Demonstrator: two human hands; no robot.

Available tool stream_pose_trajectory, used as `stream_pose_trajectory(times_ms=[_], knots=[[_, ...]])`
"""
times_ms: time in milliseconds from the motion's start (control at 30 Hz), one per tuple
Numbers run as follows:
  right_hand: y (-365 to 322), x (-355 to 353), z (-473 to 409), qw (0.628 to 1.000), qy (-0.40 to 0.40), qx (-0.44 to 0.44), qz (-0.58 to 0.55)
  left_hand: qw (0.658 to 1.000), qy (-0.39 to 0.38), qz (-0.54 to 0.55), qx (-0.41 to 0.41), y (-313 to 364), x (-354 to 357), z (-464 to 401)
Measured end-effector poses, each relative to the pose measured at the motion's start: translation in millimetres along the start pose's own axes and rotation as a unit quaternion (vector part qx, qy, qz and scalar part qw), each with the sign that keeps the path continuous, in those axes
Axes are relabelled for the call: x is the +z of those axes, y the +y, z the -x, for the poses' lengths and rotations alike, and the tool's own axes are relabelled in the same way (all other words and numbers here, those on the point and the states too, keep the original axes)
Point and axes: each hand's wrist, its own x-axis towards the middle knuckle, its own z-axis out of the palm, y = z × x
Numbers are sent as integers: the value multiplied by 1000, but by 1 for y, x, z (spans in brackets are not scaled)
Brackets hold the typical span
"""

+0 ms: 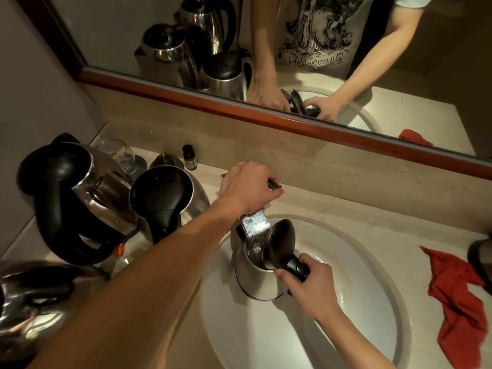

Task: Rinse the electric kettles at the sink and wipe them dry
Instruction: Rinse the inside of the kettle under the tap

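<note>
A steel electric kettle [255, 275] with its black lid flipped open stands in the white sink [372, 302], its mouth under the square tap spout [255, 223]. My right hand [308, 283] grips its black handle. My left hand [247, 187] is curled over the tap lever above the spout. Three more steel kettles with black handles wait on the counter at left: a tall one [87, 198], a rounder one [170, 201] beside the sink, and one [29, 302] at the near left edge. A red cloth [458, 296] lies on the counter right of the sink.
A glass [119, 153] and a small dark bottle [189, 157] stand at the back left of the counter. The mirror [266, 49] with a wooden frame runs along the wall. A dark rounded object [482, 257] pokes in at the right edge.
</note>
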Motion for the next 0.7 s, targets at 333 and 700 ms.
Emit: stream_pose_trajectory(times_ms=[333,700], knots=[[-2,-1,2,1000,-12,-8,7,1000,-10,-4,-7,-1,3,-1],[-2,-1,1,999,-13,-40,14,1000,-7,-3,-9,-1,4,-1]])
